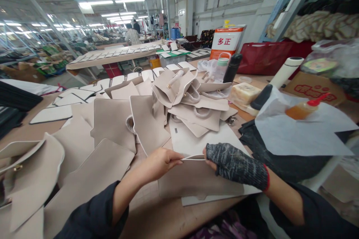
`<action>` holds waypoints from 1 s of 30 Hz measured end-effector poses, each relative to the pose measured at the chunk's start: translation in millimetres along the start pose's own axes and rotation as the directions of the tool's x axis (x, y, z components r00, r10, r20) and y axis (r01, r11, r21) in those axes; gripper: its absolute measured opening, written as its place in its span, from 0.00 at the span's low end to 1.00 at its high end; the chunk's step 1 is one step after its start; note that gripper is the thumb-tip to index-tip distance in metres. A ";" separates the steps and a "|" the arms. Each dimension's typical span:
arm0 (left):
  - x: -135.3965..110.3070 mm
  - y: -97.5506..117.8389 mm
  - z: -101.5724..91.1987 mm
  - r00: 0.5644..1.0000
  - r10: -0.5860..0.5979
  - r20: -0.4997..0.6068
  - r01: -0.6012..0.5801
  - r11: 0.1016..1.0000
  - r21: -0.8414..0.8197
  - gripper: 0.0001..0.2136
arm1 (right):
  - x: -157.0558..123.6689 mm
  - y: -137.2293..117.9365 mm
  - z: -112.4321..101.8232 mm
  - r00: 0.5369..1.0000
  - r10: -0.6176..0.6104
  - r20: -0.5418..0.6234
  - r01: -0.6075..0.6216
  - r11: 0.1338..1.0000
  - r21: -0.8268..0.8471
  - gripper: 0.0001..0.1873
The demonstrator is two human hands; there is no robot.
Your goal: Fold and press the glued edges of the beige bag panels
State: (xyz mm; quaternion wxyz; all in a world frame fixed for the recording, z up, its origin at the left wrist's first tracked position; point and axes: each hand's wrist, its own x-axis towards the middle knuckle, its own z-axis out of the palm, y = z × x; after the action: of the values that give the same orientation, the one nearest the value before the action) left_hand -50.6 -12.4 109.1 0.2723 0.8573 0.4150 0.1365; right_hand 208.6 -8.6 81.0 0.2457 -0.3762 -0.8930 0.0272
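Note:
A beige leather piece (pixel 193 177) lies flat at the near table edge, on a pale board (pixel 190 140). My left hand (pixel 160 162), bare, pinches its upper edge from the left. My right hand (pixel 231 164), in a dark knitted fingerless glove, grips the same edge from the right, thumb on the leather. Both hands are closed on the piece, a short gap between them.
Many cut beige leather panels (pixel 112 123) and half-made bags (pixel 179 86) cover the table. A glue bottle (pixel 304 109) on white paper (pixel 303 134), a black flask (pixel 232 68), a white tube (pixel 286 71) and red bags (pixel 266 58) stand right. People work at distant tables.

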 end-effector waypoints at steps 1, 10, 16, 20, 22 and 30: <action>2.3 3.2 -0.5 1.000 0.009 0.026 -0.009 1.000 0.018 0.11 | 1.6 -1.0 -1.5 0.996 -0.039 0.075 0.043 0.998 -0.052 0.14; 15.6 14.0 6.2 0.995 -0.016 0.099 0.023 0.998 -0.065 0.11 | 10.5 -7.2 -4.7 0.936 -0.094 0.339 0.140 0.983 -0.115 0.15; 15.6 17.1 6.5 0.995 -0.047 0.083 0.050 0.998 -0.030 0.11 | 11.9 -12.8 -5.1 0.927 -0.046 0.373 0.109 0.983 -0.151 0.14; 14.3 20.6 4.9 0.992 -0.115 0.041 0.114 0.993 0.026 0.10 | 9.3 -11.4 -7.7 0.943 0.022 0.331 0.035 0.986 -0.165 0.14; 12.9 20.3 3.9 0.990 -0.142 0.024 0.141 0.990 0.018 0.10 | 5.8 -9.1 -10.6 0.960 0.037 0.276 0.003 0.990 -0.143 0.13; 6.7 15.7 3.2 0.988 -0.147 0.038 0.148 0.988 -0.037 0.10 | -6.7 -0.9 -14.3 0.991 -0.013 0.135 0.007 0.999 0.046 0.11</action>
State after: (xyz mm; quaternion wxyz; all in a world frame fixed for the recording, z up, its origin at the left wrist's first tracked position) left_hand -35.0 -16.3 115.6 0.3058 0.8209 0.4698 0.1090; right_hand 218.6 -15.8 91.0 0.1933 -0.3632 -0.9086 0.0713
